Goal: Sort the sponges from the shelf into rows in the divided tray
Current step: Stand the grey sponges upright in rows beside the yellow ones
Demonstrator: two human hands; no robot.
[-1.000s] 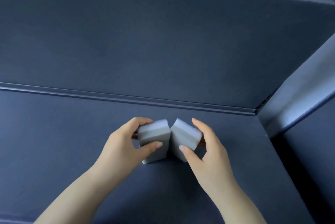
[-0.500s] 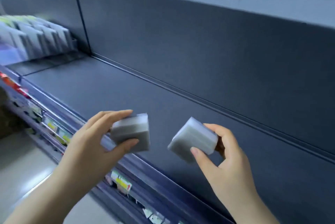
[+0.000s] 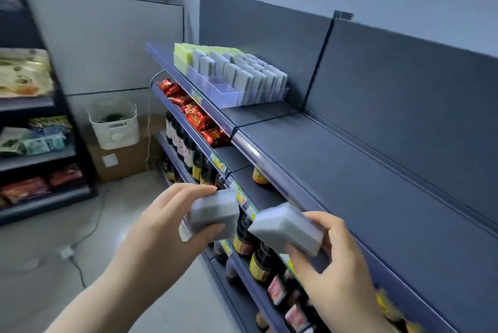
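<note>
My left hand [image 3: 164,227] grips a grey sponge [image 3: 213,213] between thumb and fingers, out in front of the shelf edge. My right hand [image 3: 334,257] grips a second grey sponge [image 3: 288,229] just to its right; the two sponges are apart. Far up the top shelf [image 3: 350,171] stands the clear divided tray [image 3: 229,93], holding rows of upright grey sponges [image 3: 250,74] and yellow-green sponges [image 3: 186,56] at its far end. One front compartment of the tray looks bare.
Lower shelves hold red snack packets [image 3: 194,114] and dark sauce bottles [image 3: 258,260] directly under my hands. A white basket [image 3: 114,122] sits on a cardboard box at the back. Another rack [image 3: 35,130] with packets stands at the left. A cable crosses the floor.
Both hands lifted the two sponges off the shelf and drew them back past its front edge. My view swung left, so the tray and lower shelves came into sight.
</note>
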